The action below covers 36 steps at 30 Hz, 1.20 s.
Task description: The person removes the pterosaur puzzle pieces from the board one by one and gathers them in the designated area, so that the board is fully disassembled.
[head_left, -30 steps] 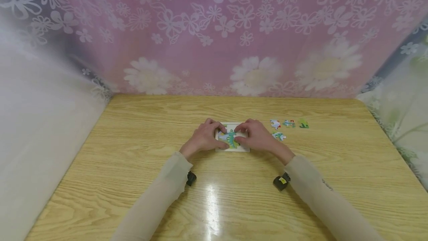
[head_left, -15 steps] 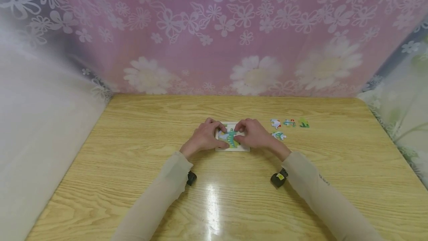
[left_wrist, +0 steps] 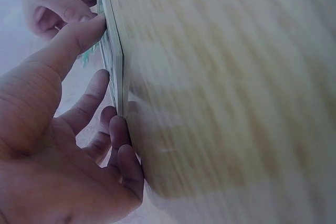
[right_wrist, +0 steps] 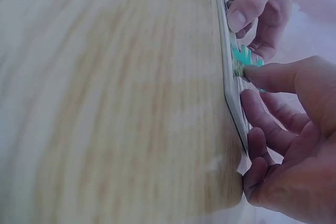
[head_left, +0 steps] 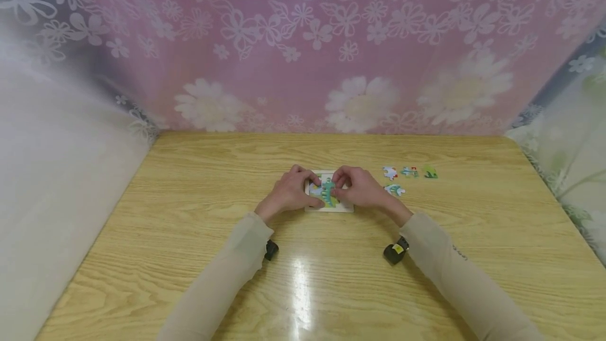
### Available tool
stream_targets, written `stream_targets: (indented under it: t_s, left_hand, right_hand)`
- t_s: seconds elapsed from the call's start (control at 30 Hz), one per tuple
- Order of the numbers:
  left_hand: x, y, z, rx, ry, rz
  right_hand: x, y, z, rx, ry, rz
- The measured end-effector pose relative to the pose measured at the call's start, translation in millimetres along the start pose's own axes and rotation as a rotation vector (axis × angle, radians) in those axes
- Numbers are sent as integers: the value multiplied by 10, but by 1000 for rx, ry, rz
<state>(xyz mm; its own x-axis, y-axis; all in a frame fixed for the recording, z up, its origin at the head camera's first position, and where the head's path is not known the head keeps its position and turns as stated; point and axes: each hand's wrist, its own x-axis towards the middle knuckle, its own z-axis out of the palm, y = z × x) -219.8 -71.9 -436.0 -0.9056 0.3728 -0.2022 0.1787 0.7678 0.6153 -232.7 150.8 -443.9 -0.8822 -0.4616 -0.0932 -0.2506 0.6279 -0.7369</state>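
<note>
A shallow white puzzle tray [head_left: 347,208] lies on the table with part of a picture inside it. My right hand [head_left: 360,186] pinches a green dinosaur puzzle piece [head_left: 329,185] between thumb and fingers at the tray's middle. Its spiky green edge [right_wrist: 247,55] stands up from the tray beside the thumb in the right wrist view. From the other side, my left hand [head_left: 289,189] rests its thumb and index finger on the tray. In the left wrist view its remaining fingers [left_wrist: 119,129] lie at the tray's edge [left_wrist: 119,77].
Several loose puzzle pieces lie right of the tray: a white-blue one [head_left: 390,173], one with red corners [head_left: 410,172], a green one [head_left: 430,172] and another [head_left: 395,190] nearer. The wooden table [head_left: 199,172] ends at a flowered pink curtain [head_left: 284,88].
My right thumb and the green dinosaur piece have shifted slightly away from me over the tray. My left hand stays in place. The loose pieces have not moved.
</note>
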Motion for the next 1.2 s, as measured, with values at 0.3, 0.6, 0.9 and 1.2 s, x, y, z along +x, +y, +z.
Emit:
stream_targets:
  t_s: [0.3, 0.6, 0.9, 1.2]
  left_hand:
    - [11, 3, -14, 9, 3, 0]
    - [-10, 24, -12, 21, 5, 2]
    - [-43, 13, 6, 32, 14, 24]
    - [-67, -77, -3, -44, -3, 58]
  right_hand:
    - [-4, 27, -24, 96, 29, -4]
    - [-83, 38, -72, 143, 88, 38]
    - [-212, 125, -169, 167, 112, 26]
    - [-424, 241, -306, 118, 140, 51]
